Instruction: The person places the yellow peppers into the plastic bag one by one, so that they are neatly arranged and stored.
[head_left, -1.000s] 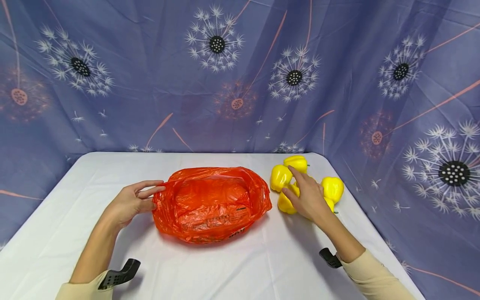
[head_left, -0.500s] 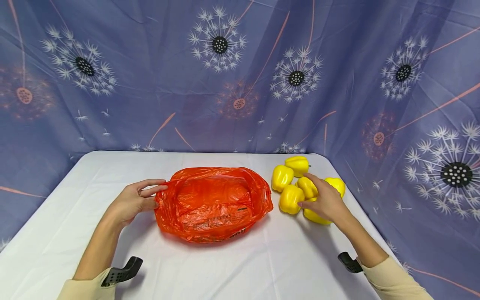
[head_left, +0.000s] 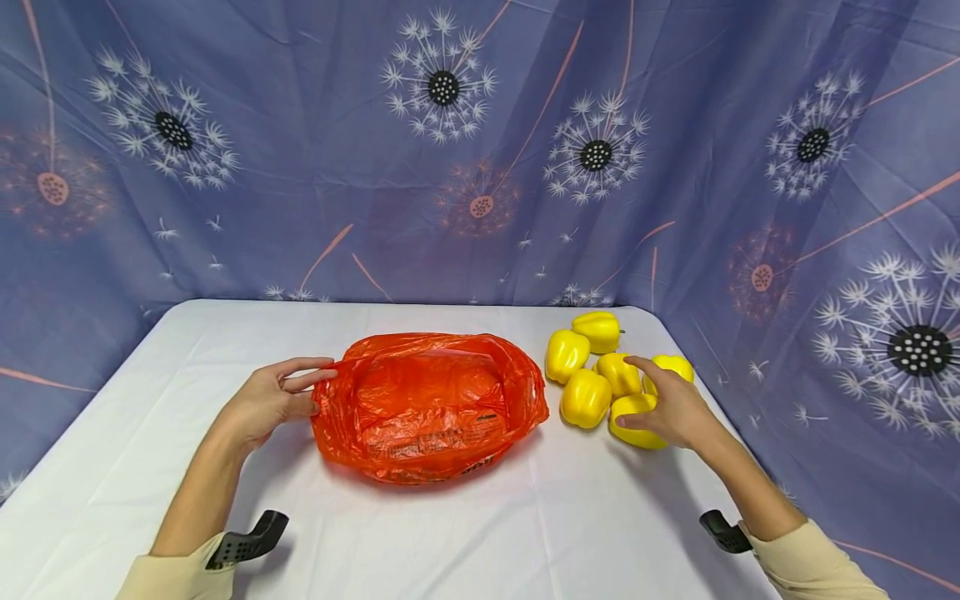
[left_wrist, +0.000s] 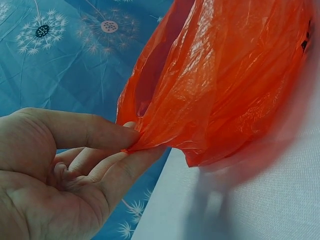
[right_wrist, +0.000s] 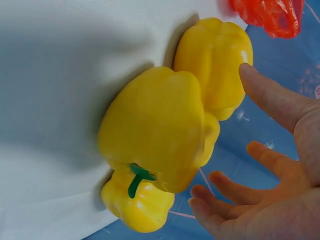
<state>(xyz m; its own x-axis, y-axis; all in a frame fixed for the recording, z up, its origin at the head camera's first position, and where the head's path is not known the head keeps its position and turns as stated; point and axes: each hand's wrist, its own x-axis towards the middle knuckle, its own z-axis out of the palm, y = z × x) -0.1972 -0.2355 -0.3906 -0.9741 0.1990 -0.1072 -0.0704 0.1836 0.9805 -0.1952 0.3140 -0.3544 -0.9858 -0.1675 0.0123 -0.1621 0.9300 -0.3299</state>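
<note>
My left hand (head_left: 261, 404) pinches the left rim of a red plastic bag (head_left: 442, 468), which lies on the table with its mouth spread wide. In the left wrist view, thumb and fingertips meet on the thin film of the bag (left_wrist: 235, 90). Several yellow bell peppers (head_left: 586, 398) are grouped to the right of the bag. Over the nearest right pepper (head_left: 633, 421) hovers my right hand (head_left: 678, 410), thumb and fingers spread apart. The right wrist view has this pepper (right_wrist: 150, 125) with its green stem beside the fingers, and nothing is held.
A white cloth covers the table (head_left: 420, 542). Blue curtains (head_left: 315, 167) with dandelion prints stand close behind and along the right side. Two more peppers sit farthest back, one of them a stemmed pepper (head_left: 597, 332) near the rear edge.
My right hand has moved right and towards me, from above the middle of the peppers to the nearest right one. The left hand stays on the bag rim.
</note>
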